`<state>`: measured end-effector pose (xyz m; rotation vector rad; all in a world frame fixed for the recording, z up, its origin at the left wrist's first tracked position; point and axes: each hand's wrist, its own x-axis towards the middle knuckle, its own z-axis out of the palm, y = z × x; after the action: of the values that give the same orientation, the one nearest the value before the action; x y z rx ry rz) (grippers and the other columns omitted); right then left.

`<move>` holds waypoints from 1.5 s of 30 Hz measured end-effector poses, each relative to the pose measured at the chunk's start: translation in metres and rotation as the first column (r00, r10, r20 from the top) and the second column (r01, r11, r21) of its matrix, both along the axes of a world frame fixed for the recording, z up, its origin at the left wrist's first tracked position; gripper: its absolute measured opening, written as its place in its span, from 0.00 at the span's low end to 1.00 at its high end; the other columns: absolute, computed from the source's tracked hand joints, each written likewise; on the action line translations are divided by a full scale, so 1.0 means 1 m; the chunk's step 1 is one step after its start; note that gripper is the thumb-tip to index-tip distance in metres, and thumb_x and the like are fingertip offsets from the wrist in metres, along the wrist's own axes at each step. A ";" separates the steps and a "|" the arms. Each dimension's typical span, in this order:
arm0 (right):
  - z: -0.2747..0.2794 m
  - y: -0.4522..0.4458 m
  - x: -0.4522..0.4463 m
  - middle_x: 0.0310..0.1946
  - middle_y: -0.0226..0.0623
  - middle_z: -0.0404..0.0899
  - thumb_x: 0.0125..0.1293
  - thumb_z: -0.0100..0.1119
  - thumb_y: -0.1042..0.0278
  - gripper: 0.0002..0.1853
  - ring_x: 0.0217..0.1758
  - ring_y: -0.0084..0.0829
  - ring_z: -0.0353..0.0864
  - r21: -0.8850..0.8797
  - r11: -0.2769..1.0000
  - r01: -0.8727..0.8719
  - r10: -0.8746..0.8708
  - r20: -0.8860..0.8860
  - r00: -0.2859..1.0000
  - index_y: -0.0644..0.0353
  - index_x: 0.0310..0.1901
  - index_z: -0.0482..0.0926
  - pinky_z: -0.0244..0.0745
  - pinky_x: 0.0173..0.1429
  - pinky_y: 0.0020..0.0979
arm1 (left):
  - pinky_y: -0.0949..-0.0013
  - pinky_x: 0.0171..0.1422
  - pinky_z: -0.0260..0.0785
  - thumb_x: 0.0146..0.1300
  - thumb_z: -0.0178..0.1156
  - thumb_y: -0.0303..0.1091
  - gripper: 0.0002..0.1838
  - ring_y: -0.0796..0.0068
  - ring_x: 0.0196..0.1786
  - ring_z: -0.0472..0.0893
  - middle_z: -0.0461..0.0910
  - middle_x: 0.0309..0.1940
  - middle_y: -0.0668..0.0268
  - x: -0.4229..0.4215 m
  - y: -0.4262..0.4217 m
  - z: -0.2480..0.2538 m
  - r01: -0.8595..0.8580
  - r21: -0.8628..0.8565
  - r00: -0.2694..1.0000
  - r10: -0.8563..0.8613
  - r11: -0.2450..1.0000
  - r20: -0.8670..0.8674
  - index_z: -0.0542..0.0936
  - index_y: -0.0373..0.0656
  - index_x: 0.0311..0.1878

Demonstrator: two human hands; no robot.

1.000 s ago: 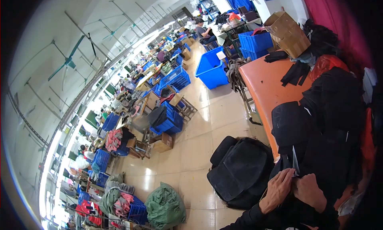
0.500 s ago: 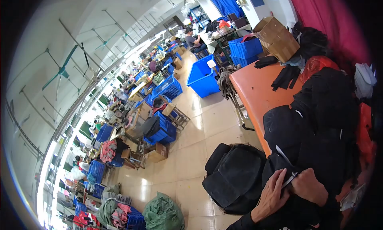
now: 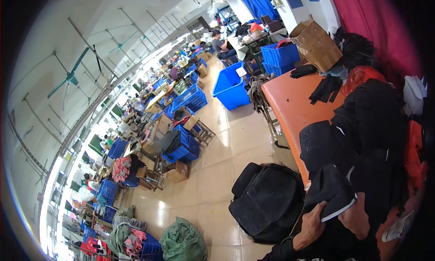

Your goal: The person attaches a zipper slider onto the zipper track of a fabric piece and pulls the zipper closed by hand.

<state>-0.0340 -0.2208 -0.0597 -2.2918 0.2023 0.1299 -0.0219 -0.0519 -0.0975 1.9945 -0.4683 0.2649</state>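
Note:
A black fabric piece with a white edge (image 3: pixel 330 188) is held up in front of me at the lower right. My left hand (image 3: pixel 311 225) is closed on its lower left corner, thumb pressed near the white edge. At the other end of that edge, my right hand (image 3: pixel 355 218) grips the piece; its fingers are partly hidden and somewhat blurred. Just beyond lies a dark, padded-looking black piece (image 3: pixel 324 143) on the orange table (image 3: pixel 290 95). More black fabric (image 3: pixel 374 120) is heaped to the right.
A black backpack (image 3: pixel 267 202) rests on the floor left of my hands. A green sack (image 3: pixel 183 240) sits farther left. Beyond the table stand a blue bin (image 3: pixel 229 86), blue crates (image 3: pixel 278 55) and a cardboard box (image 3: pixel 317 43). A person (image 3: pixel 220 46) sits far off.
The fabric piece has been raised and turned, so its black face and white edge now show. My left hand has moved lower and closed on its corner; my right hand has shifted slightly.

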 end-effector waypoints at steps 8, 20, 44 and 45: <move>-0.079 -0.028 -0.035 0.60 0.51 0.57 0.48 0.77 0.58 0.48 0.58 0.48 0.73 -0.317 0.946 -0.063 0.170 0.323 0.931 0.64 0.65 0.54 0.70 0.59 0.44 | 0.59 0.45 0.74 0.44 0.62 0.18 0.33 0.49 0.43 0.82 0.80 0.42 0.50 -0.017 0.004 0.017 0.112 0.109 0.991 -0.102 0.988 -0.091 0.70 0.37 0.58; -0.035 -0.012 -0.041 0.49 0.42 0.79 0.54 0.68 0.58 0.19 0.52 0.45 0.77 -0.566 0.822 0.063 0.336 0.573 0.748 0.57 0.46 0.81 0.63 0.59 0.51 | 0.70 0.37 0.72 0.42 0.60 0.20 0.31 0.66 0.31 0.79 0.76 0.31 0.62 -0.020 0.000 0.047 0.097 0.308 0.967 -0.162 0.946 0.194 0.73 0.32 0.56; -0.054 -0.041 -0.017 0.58 0.45 0.74 0.53 0.70 0.65 0.29 0.63 0.41 0.71 0.400 0.900 -0.173 -0.004 0.404 0.915 0.67 0.56 0.73 0.65 0.64 0.40 | 0.66 0.40 0.70 0.63 0.60 0.27 0.08 0.60 0.34 0.78 0.78 0.35 0.58 0.054 -0.024 0.025 0.367 -0.025 0.911 -0.354 0.930 0.213 0.77 0.35 0.43; -0.054 -0.040 -0.016 0.56 0.45 0.75 0.54 0.68 0.67 0.27 0.62 0.40 0.73 0.530 0.835 -0.148 -0.123 0.442 0.888 0.68 0.55 0.73 0.65 0.63 0.38 | 0.68 0.38 0.68 0.65 0.59 0.27 0.06 0.63 0.32 0.77 0.76 0.32 0.60 0.051 -0.025 0.021 0.376 -0.096 0.923 -0.363 0.922 0.123 0.77 0.35 0.42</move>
<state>-0.0502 -0.2613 -0.1142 -1.6754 -0.0959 -0.3199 0.0289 -0.0768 -0.0763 1.7409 -0.8646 0.1541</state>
